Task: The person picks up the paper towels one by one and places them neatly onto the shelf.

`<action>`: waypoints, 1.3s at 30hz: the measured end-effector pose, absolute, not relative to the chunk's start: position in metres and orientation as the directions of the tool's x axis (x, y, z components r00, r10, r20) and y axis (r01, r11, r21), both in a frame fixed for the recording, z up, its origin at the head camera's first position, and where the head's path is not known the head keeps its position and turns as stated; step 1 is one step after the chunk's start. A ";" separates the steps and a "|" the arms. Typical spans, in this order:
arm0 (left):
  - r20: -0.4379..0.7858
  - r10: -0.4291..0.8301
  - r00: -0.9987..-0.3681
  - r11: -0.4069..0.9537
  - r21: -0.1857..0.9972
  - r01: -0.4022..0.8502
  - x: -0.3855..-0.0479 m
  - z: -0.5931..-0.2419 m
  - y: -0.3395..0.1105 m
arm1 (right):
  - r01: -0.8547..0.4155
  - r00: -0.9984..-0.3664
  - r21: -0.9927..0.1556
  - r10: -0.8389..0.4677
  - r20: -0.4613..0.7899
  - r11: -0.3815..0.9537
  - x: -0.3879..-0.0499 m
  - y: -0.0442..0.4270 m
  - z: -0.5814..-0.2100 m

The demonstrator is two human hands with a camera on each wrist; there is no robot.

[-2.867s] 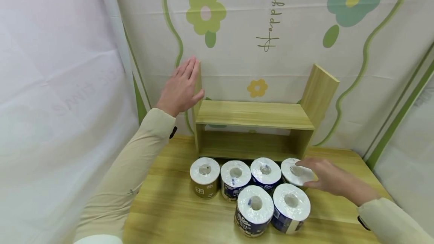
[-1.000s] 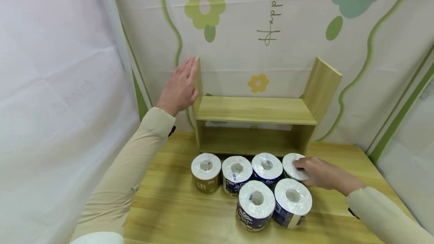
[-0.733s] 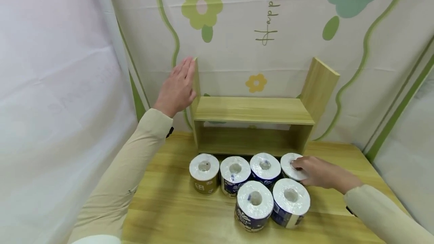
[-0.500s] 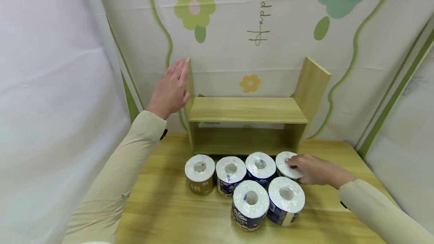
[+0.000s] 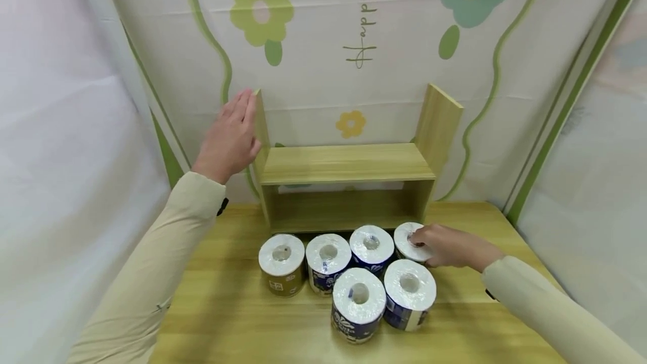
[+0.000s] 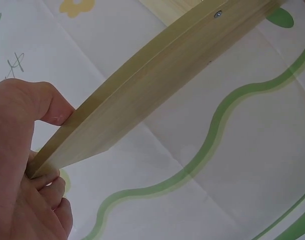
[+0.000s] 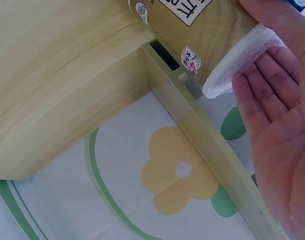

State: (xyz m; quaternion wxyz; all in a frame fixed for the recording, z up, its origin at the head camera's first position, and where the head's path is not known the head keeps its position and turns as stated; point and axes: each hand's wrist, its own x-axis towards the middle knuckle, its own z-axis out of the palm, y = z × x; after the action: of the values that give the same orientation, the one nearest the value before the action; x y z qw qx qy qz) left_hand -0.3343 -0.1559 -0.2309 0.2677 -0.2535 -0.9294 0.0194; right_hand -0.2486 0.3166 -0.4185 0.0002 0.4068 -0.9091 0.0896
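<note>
My left hand (image 5: 229,136) grips the upper end of the left side panel (image 5: 262,133) of a small wooden shelf (image 5: 349,163). In the left wrist view, the thumb lies on one side of that panel (image 6: 142,82) and curled fingers on the other. At the back right, my right hand (image 5: 452,246) holds a toilet roll (image 5: 403,236), its fingertips at the core hole. The right wrist view shows this roll (image 7: 220,32) in brown wrapping, with the thumb along its side and fingers against its white end. The fingertips are partly hidden in the head view.
Several more toilet rolls stand upright before the shelf: a brown one (image 5: 282,257) at the left, blue ones (image 5: 328,265) in the middle, and two in front, one (image 5: 359,302) left of the other (image 5: 410,291). The wooden table (image 5: 242,324) meets a flower-patterned cloth (image 5: 313,83) behind.
My right hand has moved in over the back right roll and taken hold of it at the core. The left thumb has drawn in toward the panel. The head view has turned right.
</note>
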 end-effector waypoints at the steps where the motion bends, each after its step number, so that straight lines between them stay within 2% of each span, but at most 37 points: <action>1: 0.484 0.482 -0.730 0.871 -0.175 0.459 -0.334 -0.230 -0.155 | -0.739 -0.670 -0.166 -0.739 0.072 0.653 -0.249 0.317 -0.419; 11: 0.489 0.484 -0.726 0.872 -0.201 0.446 -0.335 -0.229 -0.147 | -0.748 -0.661 -0.191 -0.741 0.122 0.636 -0.244 0.327 -0.415; 18: 0.489 0.494 -0.719 0.865 -0.194 0.462 -0.334 -0.227 -0.147 | -0.714 -0.696 -0.206 -0.711 0.101 0.670 -0.239 0.331 -0.399; 39: 0.485 0.471 -0.737 0.879 -0.184 0.440 -0.329 -0.221 -0.152 | -0.698 -0.707 -0.240 -0.702 0.081 0.675 -0.235 0.326 -0.351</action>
State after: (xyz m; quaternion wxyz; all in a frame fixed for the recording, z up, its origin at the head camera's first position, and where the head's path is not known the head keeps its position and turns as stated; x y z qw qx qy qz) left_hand -0.3286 -0.1519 -0.2207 0.2678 -0.2446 -0.9315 0.0287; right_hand -0.2354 0.3255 -0.3511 -0.0090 0.3824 -0.9151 0.1275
